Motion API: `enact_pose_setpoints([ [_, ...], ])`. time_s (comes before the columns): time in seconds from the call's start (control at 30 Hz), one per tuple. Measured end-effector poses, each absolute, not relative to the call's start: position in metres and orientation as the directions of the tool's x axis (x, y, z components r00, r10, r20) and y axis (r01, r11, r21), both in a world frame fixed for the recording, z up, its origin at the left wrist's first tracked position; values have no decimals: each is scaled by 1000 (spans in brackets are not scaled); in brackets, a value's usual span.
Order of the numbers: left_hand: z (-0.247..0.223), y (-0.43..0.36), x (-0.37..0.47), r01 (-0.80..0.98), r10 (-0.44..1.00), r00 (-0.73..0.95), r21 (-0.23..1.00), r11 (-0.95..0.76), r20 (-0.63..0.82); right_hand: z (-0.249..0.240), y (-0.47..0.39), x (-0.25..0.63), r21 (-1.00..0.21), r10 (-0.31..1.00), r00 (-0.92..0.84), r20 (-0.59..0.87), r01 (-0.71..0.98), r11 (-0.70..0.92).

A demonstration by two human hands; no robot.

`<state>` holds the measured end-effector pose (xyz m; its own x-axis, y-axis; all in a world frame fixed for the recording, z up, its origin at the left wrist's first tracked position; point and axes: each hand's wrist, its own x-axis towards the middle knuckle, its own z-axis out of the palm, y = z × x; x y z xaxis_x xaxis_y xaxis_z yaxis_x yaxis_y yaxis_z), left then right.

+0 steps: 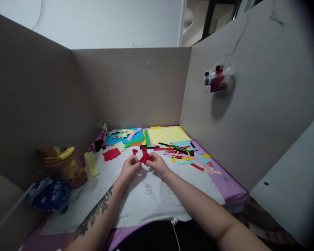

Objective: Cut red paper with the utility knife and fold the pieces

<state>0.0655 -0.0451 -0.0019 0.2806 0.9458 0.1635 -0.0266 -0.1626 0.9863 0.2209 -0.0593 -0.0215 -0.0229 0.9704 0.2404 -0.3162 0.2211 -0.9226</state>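
Note:
Both my hands pinch a folded piece of red paper [144, 156] above the white sheet in the middle of the table. My left hand [131, 165] grips its left side with fingers closed. On the other side, my right hand [157, 164] holds it between thumb and fingers. A small red tip of paper sticks up by my left fingers. To the left of my hands lie several red paper pieces [112, 154]. A yellow and black utility knife [179, 149] rests beyond my right hand, among coloured paper strips [196, 161].
Pale paper stars [123, 133] lie on blue paper at the back left, beside a yellow sheet [170, 135]. A brown lidded container [68, 167] and a blue bag [51, 195] stand at left. Grey panels [133, 87] enclose the table; a clear holder [218, 80] hangs at right.

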Motion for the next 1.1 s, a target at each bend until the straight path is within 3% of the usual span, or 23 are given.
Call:
enact_pose_setpoints([
  [0.37, 0, -48, 68, 10, 939, 313, 988, -154, 144, -23, -59, 221, -941, 977, 68, 201, -265, 212],
  [0.67, -6, -39, 64, 55, 962, 226, 984, -171, 155, -27, -52, 227, -932, 959, 190, 209, -259, 254],
  [1.1, -2, -48, 67, 154, 892, 322, 912, -379, 316, -23, -59, 223, -945, 976, 99, 194, -250, 213],
])
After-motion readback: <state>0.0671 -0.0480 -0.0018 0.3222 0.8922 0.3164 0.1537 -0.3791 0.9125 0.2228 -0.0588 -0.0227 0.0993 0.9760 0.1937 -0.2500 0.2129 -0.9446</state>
